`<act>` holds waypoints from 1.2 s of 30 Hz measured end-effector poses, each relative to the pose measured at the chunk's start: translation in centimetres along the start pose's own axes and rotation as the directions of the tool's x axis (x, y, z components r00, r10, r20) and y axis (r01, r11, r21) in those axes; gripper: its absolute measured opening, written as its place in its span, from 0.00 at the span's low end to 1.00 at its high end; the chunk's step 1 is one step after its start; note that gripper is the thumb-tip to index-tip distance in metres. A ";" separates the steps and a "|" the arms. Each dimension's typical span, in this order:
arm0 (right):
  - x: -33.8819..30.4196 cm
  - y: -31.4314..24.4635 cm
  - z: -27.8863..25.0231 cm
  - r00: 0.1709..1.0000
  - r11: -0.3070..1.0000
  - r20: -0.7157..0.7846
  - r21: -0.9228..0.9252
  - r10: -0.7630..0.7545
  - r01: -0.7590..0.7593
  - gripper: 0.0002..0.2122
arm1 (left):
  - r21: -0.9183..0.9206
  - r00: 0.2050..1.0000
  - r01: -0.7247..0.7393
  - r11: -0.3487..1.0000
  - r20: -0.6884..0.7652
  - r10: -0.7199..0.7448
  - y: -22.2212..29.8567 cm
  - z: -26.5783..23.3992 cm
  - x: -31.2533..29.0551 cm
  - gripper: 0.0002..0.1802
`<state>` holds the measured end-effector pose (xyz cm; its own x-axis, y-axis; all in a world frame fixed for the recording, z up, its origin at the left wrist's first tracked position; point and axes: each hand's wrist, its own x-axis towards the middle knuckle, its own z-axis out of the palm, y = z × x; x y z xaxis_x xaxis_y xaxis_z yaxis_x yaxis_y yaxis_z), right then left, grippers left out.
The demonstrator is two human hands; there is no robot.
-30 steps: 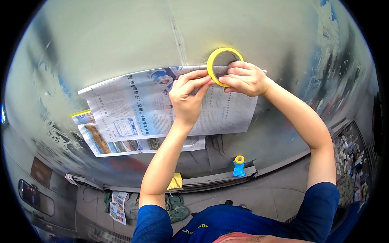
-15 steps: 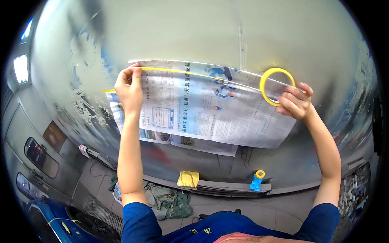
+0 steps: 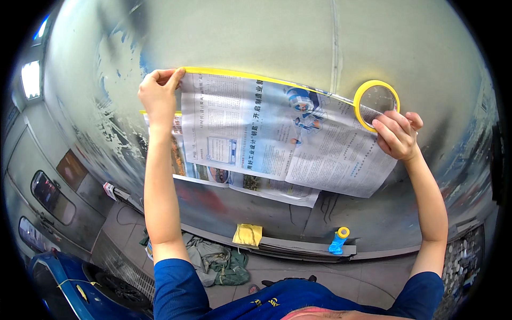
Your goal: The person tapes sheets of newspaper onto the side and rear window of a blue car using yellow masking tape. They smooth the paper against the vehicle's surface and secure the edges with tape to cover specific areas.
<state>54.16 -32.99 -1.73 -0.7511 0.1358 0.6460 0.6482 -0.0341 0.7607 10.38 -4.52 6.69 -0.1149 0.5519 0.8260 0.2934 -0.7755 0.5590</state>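
Observation:
A printed newspaper sheet (image 3: 224,128) hangs between my hands in front of a large grey-green panel (image 3: 256,37). Yellow masking tape (image 3: 240,74) runs along its top edge, from my left fingertips to the roll. My left hand (image 3: 160,93) pinches the tape's end at the sheet's upper left corner. At the right, my right hand (image 3: 397,133) grips the lower rim of the yellow tape roll (image 3: 395,96), fingers against the sheet's upper right corner. Behind and below, another newspaper sheet (image 3: 298,196) lies against the panel, mostly covered by the first.
Along the ledge (image 3: 298,249) under the panel sit a yellow folded pad (image 3: 248,236) and a small roll with blue film (image 3: 337,245). Crumpled green-grey cloth (image 3: 218,261) lies on the floor. A blue vehicle (image 3: 69,288) stands at lower left, beside a grey door (image 3: 53,197).
My left hand has moved up and left, and the tape now lies along the sheet's top edge instead of across it. The roll and my right hand have shifted slightly up and right.

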 end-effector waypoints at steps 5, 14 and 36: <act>0.1 -0.1 0.0 1.000 1.000 -0.028 -0.012 0.002 -0.002 0.16 | -0.039 0.996 -0.028 0.999 -0.086 0.024 -1.4 0.4 0.7 0.20; -0.4 -0.1 0.7 1.000 0.999 -0.001 -0.050 0.017 -0.017 0.17 | 0.467 0.860 -0.443 0.766 -0.021 0.510 1.3 11.5 -11.7 0.48; -8.0 1.7 -12.8 0.870 0.929 0.336 -0.049 0.361 -0.367 0.15 | 0.375 0.852 -0.523 0.766 0.211 0.479 12.0 21.2 -23.1 0.61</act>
<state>59.67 -46.76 -4.80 -0.3771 0.4381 0.8160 0.8717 -0.1297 0.4725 36.62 -20.05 -7.25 0.2432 0.1640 0.9560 0.6404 -0.7674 -0.0313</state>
